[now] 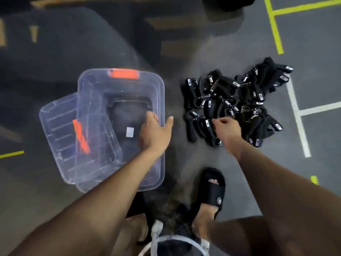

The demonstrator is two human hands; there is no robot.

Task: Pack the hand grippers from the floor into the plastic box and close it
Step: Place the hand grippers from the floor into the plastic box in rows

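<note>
A clear plastic box [86, 115] with an orange latch stands open on the floor at centre left, with no hand grippers inside. Its clear lid [55, 130], also with an orange latch, lies tilted under the box's left side. My left hand [155, 133] rests on the box's right rim, fingers apart, thumb outside the wall. A pile of several black hand grippers [234, 100] with metal springs lies on the floor to the right. My right hand [226, 127] hovers over the pile's near edge, fingers curled beside one gripper, holding nothing that I can see.
Grey floor with yellow tape lines [275, 24] at the back right and white lines [297, 115] to the right of the pile. My foot in a black slide sandal [214, 193] stands below the pile. A dark raised surface fills the back left.
</note>
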